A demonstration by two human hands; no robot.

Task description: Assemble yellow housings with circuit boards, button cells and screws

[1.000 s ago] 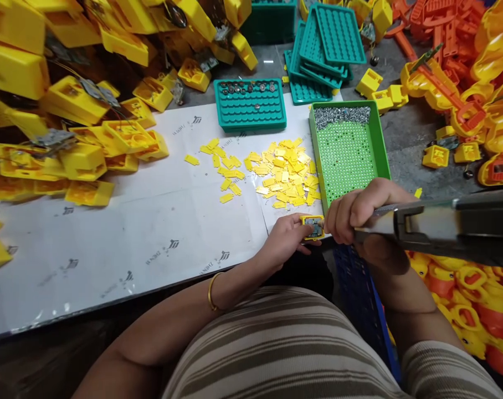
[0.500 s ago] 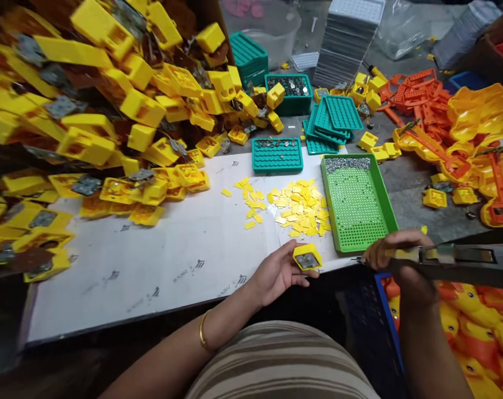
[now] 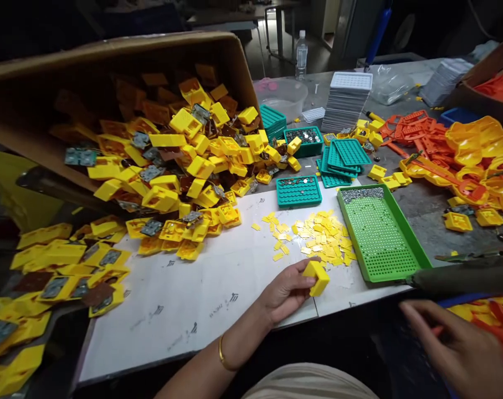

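Observation:
My left hand (image 3: 288, 293) is closed on a small yellow plastic housing (image 3: 317, 279), held over the table's front edge with its smooth yellow side showing. My right hand (image 3: 459, 338) is over the crate at the lower right, somewhat blurred, its fingers loosely bent and apart, and no held thing shows. Just above that hand lies the dark body of an electric screwdriver (image 3: 463, 280), apart from the fingers, its tip by the corner of the green perforated tray (image 3: 384, 238). Small yellow plastic pieces (image 3: 324, 235) are heaped beyond my left hand.
Yellow housings (image 3: 193, 166) spill from a large cardboard box (image 3: 152, 47) on the left. Teal trays (image 3: 299, 191) stand at the back, near a stack of white plates (image 3: 347, 100). Orange parts (image 3: 417, 133) lie at right. A blue-rimmed crate of yellow and orange pieces (image 3: 496, 316) is below the table edge.
My right hand has let go of the screwdriver and moved down and right. My left hand has turned the housing from its grey-plated side to a plain yellow side. The view has tilted up.

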